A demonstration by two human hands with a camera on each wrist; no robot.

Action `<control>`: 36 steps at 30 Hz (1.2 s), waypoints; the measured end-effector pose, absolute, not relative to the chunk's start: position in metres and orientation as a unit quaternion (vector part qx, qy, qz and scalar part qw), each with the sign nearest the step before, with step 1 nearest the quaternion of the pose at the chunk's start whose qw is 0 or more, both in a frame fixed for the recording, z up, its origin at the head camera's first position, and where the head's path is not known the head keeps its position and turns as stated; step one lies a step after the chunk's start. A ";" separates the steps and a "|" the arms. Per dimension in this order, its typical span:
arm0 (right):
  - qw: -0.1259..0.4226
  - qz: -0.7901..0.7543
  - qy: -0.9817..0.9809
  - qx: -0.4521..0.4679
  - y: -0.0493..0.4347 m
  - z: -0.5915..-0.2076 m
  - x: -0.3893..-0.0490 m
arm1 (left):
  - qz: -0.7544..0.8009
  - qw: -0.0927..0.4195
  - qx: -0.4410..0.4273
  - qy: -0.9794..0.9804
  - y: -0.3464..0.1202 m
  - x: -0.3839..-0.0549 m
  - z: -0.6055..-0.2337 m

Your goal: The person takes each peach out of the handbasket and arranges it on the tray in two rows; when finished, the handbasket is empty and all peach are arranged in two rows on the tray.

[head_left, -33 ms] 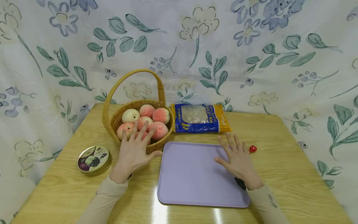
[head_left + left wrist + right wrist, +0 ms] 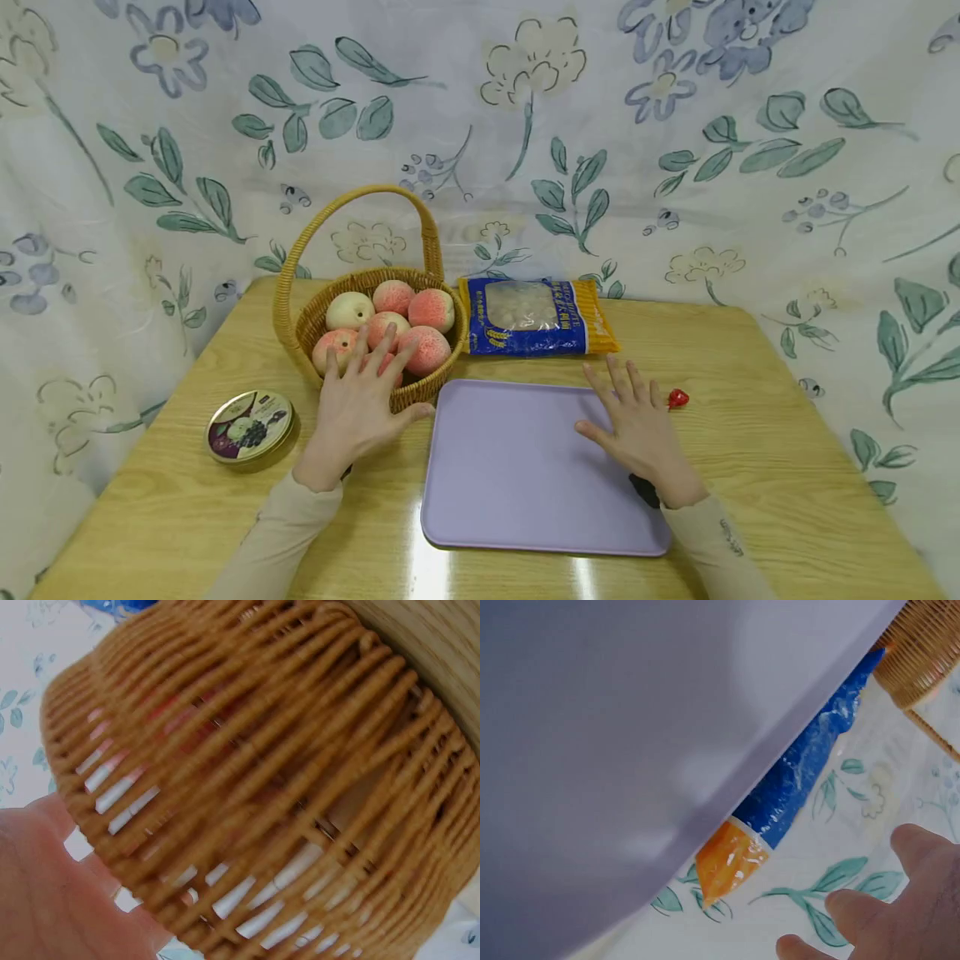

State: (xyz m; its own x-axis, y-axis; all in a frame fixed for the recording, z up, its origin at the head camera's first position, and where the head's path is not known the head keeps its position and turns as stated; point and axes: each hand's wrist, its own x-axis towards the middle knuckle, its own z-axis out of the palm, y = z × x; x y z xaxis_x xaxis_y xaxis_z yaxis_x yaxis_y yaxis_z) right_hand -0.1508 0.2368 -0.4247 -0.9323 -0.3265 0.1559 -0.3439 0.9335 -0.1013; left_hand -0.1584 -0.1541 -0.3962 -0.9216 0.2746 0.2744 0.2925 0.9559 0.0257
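My left hand (image 2: 357, 414) is spread, palm down, over the near side of a wicker basket (image 2: 442, 371) with a tall handle. Its fingers overlap several pink and cream peaches (image 2: 426, 350) in the basket. In the left wrist view the hand shows at the lower left beside the woven wall (image 2: 247, 772). My right hand (image 2: 643, 429), fingers also spread, is over the right part of a lilac tray (image 2: 525, 467). A small red wrapped lollipop (image 2: 678, 398) lies just past its fingers, its stick partly hidden. Neither hand holds anything.
A round tin (image 2: 250, 427) with a fruit picture stands on the wooden table (image 2: 780, 467) at the left. Behind the tray lies a blue and yellow food packet (image 2: 536, 317), right of the basket. A flowered cloth (image 2: 480, 108) hangs along the back.
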 end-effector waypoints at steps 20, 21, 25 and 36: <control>0.076 0.189 -0.952 0.227 0.218 -0.403 -0.146 | -0.303 0.529 -0.239 -0.756 -0.173 -0.145 -0.345; 0.072 0.203 -0.948 0.235 0.215 -0.400 -0.146 | -0.321 0.539 -0.235 -0.743 -0.176 -0.147 -0.344; 0.050 0.253 -0.931 0.258 0.194 -0.387 -0.145 | -0.372 0.526 -0.235 -0.728 -0.187 -0.154 -0.351; -0.028 0.342 -0.866 0.365 0.094 -0.351 -0.207 | -0.413 0.455 -0.242 -0.751 -0.197 -0.167 -0.366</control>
